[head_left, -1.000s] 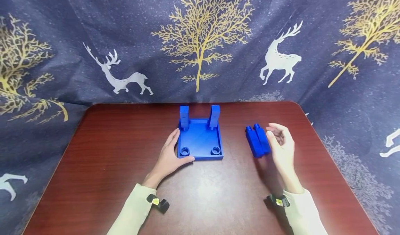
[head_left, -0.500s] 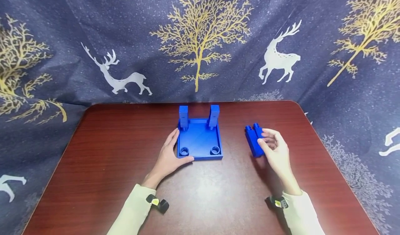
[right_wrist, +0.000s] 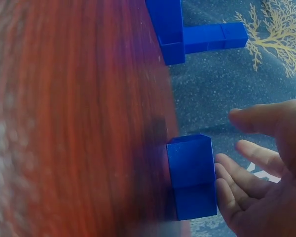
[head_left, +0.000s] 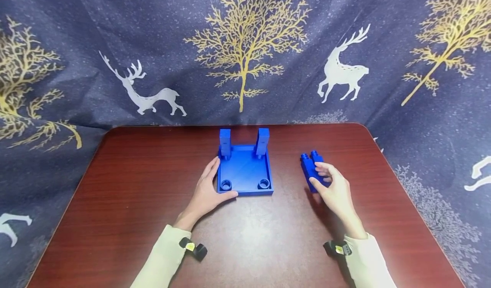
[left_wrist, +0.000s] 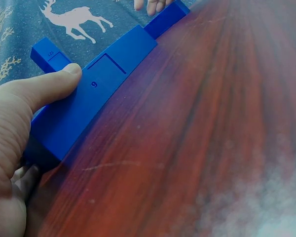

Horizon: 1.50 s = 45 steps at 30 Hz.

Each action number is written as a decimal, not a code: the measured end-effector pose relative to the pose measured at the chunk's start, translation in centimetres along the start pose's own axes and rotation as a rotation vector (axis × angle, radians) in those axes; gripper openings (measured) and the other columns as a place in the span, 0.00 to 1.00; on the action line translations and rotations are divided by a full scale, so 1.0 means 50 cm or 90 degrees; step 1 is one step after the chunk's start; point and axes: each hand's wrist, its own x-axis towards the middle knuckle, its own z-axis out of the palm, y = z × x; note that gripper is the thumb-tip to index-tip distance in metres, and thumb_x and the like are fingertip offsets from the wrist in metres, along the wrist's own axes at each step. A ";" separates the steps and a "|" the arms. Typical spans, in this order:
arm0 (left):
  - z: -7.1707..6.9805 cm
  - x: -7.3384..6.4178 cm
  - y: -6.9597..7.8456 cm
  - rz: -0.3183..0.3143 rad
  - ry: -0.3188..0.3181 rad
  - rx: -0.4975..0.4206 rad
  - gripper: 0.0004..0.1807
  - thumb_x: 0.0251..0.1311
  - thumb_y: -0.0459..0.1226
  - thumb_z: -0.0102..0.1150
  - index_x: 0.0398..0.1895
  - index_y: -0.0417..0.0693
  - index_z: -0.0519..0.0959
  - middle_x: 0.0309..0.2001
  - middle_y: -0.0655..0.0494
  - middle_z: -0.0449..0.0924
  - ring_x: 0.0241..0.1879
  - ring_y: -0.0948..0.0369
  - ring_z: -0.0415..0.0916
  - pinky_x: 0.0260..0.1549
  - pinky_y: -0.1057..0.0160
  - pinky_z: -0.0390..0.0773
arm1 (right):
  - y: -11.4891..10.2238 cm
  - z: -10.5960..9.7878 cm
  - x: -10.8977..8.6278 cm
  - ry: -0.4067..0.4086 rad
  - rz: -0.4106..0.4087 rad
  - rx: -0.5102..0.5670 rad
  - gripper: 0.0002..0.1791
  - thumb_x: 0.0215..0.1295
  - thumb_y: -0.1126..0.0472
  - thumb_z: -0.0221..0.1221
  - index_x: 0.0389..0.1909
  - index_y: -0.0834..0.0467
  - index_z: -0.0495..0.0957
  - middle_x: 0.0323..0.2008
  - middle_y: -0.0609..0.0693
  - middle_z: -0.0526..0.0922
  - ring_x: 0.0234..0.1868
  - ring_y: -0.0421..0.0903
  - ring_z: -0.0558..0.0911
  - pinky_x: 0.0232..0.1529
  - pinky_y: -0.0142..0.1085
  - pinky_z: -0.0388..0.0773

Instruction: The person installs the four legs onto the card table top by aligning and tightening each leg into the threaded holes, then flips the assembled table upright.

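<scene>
A square blue tray (head_left: pixel 253 192) with low walls lies on the table. Two blue posts stand at its far corners, the left post (head_left: pixel 225 142) and the right post (head_left: pixel 262 141); round sockets sit at both near corners. My left hand (head_left: pixel 205 194) holds the tray's near left corner, thumb along the front wall, fingers along the left side. Two loose blue posts (head_left: pixel 309 169) with threaded ends lie side by side to the right. Over them hovers my right hand (head_left: pixel 337 190), thumb and fingers apart; the right wrist view shows its fingertips beside the posts (right_wrist: pixel 192 165).
The brown wooden table (head_left: pixel 153 164) has its far edge just beyond the tray. Behind it hangs a dark blue cloth (head_left: pixel 161 45) printed with deer and trees. Each wrist wears a strapped black device, the left strap (head_left: pixel 193 248) resting near the sleeve.
My right hand has moved left and slightly nearer, from beside the two loose posts to over them. The left hand and the tray have stayed in place.
</scene>
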 end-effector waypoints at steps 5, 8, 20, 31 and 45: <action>-0.001 -0.001 -0.003 0.005 0.006 -0.005 0.69 0.55 0.54 0.87 0.91 0.44 0.53 0.90 0.47 0.52 0.88 0.43 0.52 0.81 0.34 0.59 | -0.001 0.006 0.002 -0.012 -0.026 -0.032 0.26 0.68 0.69 0.75 0.66 0.62 0.83 0.55 0.63 0.91 0.56 0.63 0.88 0.58 0.45 0.86; -0.002 0.000 -0.003 0.008 0.007 -0.003 0.68 0.55 0.54 0.87 0.91 0.43 0.53 0.90 0.46 0.52 0.87 0.43 0.52 0.81 0.33 0.59 | -0.003 0.010 0.003 -0.021 -0.031 -0.037 0.27 0.68 0.70 0.76 0.66 0.62 0.82 0.54 0.64 0.90 0.55 0.64 0.89 0.58 0.61 0.85; 0.000 0.001 -0.005 0.004 0.000 -0.008 0.70 0.53 0.54 0.88 0.91 0.44 0.53 0.90 0.50 0.51 0.88 0.47 0.50 0.83 0.37 0.57 | -0.005 0.016 -0.002 -0.029 -0.024 -0.057 0.29 0.65 0.73 0.76 0.67 0.62 0.83 0.56 0.66 0.90 0.54 0.65 0.89 0.56 0.62 0.85; 0.000 0.000 -0.004 -0.001 -0.001 -0.006 0.70 0.54 0.54 0.87 0.91 0.44 0.53 0.90 0.50 0.51 0.88 0.46 0.51 0.83 0.37 0.58 | -0.011 0.029 0.007 -0.049 -0.046 -0.061 0.29 0.64 0.73 0.76 0.66 0.62 0.84 0.55 0.66 0.90 0.57 0.64 0.88 0.54 0.61 0.86; 0.000 0.002 -0.006 0.008 0.000 0.001 0.69 0.54 0.55 0.87 0.91 0.43 0.53 0.90 0.49 0.51 0.88 0.45 0.52 0.82 0.35 0.59 | -0.007 0.040 0.028 -0.057 -0.052 -0.072 0.30 0.64 0.71 0.78 0.68 0.61 0.83 0.57 0.67 0.88 0.55 0.65 0.88 0.53 0.61 0.87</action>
